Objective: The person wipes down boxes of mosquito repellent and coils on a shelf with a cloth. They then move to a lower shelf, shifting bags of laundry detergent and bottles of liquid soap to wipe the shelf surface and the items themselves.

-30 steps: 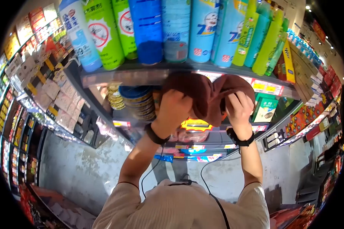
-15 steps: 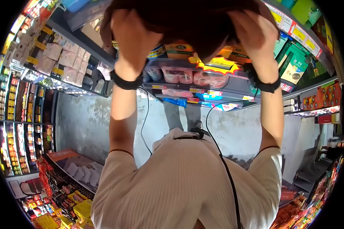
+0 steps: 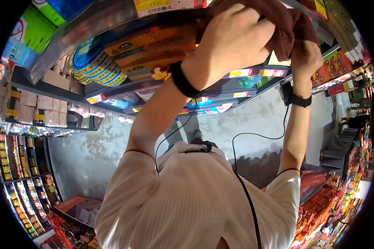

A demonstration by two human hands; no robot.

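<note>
A dark brown cloth [image 3: 280,25] hangs bunched at the top right, in front of the shelf. My left hand [image 3: 237,39], knuckles up, has its fingers closed on the cloth's left part. On its lower right corner, my right hand [image 3: 306,60] is also closed, with the fingers curled into the fabric. Each wrist wears a black band with a thin cable. Orange-brown boxes [image 3: 153,52] lie on the shelf left of my left hand, beside a stack of blue and yellow round packs [image 3: 97,64].
The shelf's front edge [image 3: 153,85] with price tags runs below my hands. An upper shelf edge [image 3: 124,25] crosses the top left. Paper packs [image 3: 41,108] fill a rack at the left. Red boxes [image 3: 334,66] stand at the right. Grey floor [image 3: 87,153] lies below.
The view has shifted along the shelf. Both hands and the cloth now sit further right in view, and the cloth looks more bunched. More of the orange-brown boxes shows.
</note>
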